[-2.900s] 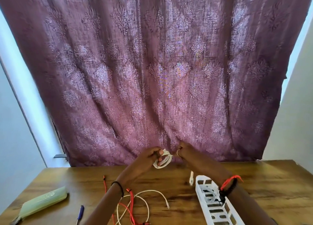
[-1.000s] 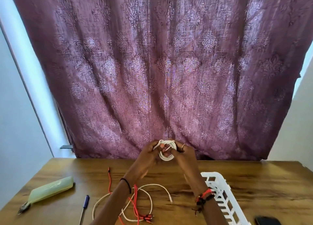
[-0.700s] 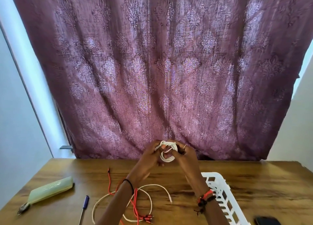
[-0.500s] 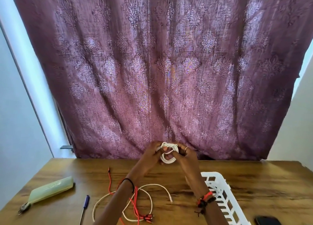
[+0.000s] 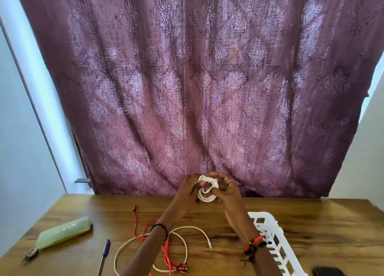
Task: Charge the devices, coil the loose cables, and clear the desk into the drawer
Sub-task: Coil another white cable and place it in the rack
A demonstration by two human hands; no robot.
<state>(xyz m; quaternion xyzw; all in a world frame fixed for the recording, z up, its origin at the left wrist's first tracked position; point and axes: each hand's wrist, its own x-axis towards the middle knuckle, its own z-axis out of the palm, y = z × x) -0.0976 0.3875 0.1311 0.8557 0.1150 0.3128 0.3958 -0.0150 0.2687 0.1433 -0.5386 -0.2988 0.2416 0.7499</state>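
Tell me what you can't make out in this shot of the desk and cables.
In the head view:
coiled white cable: ends hidden by fingers of the left hand and right hand;
red cable: partly behind the left forearm, cut by the bottom edge;
black device: cropped at the bottom edge, type unclear;
white basket: contents behind the right wrist.

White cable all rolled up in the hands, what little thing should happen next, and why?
The left hand and right hand pinch the white cable as a small ring above the desk, with one strand crossing its middle. So probably tuck that end through to fasten the coil.
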